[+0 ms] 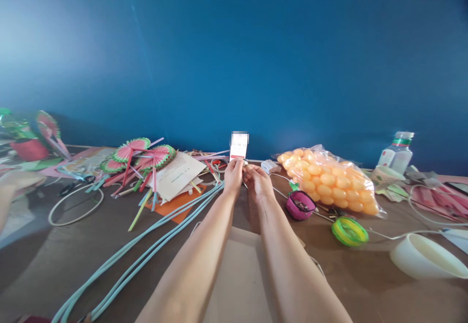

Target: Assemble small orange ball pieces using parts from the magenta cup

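Both arms reach forward to the middle of the table, where my hands meet near the blue panel. My left hand (234, 174) is closed, its thumb and fingers pinched together just below a lit white phone screen (239, 146). Whether it touches the phone is not clear. Beside it, my right hand (258, 179) has its fingers curled in a pinch towards the left fingertips. Something small and pale shows between the fingertips, too small to name. Below my forearms lies a flat beige piece (237, 274), partly covered by them.
Watermelon-patterned paper fans (157, 156), a printed sheet (178, 174) and long light-blue tubes (146, 237) lie left. To the right are a bag of orange balls (329, 181), a purple pouch (300, 205), a yellow-green coil (350, 231), a white cup (426, 257). Another person's hand (24, 182) shows far left.
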Motion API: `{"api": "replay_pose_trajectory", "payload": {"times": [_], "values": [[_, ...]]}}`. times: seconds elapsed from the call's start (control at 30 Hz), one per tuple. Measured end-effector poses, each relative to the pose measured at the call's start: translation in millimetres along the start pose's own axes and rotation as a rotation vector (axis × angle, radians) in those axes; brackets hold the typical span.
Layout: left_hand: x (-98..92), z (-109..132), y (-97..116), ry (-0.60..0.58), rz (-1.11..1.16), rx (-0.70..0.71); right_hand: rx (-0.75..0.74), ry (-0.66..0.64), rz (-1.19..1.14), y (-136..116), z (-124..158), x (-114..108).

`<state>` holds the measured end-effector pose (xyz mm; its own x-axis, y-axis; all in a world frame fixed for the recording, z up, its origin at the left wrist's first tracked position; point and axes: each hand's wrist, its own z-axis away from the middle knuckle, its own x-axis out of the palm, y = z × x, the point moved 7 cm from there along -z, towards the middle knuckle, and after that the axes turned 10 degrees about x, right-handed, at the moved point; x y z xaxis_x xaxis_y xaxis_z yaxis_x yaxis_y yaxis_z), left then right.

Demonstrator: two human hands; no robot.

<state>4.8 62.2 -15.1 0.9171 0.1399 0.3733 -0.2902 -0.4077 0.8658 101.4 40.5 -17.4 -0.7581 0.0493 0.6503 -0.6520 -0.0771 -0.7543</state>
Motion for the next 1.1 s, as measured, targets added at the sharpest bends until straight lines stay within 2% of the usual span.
{"api": "replay_pose_trajectory", "payload": {"times": [0.57, 0.83, 0.97, 1.1], "values": [[0.7, -1.1, 2.0, -0.027, -0.077, 0.039, -0.006, 0.089, 0.033, 2.2, 0.3, -5.2], [2.2, 0.5, 4.4, -0.028, -0.024, -0.002, -0.001, 0.062, -0.008, 0.2, 2.2, -3.0], [3.0, 2.4, 2.6, 0.002, 0.063, -0.098, 0.047, 0.008, -0.075, 2.1, 3.1, 0.8], [4.7, 4.0, 0.6, 0.023, 0.159, -0.18, 0.111, 0.03, -0.096, 6.4, 2.7, 0.3]]}}
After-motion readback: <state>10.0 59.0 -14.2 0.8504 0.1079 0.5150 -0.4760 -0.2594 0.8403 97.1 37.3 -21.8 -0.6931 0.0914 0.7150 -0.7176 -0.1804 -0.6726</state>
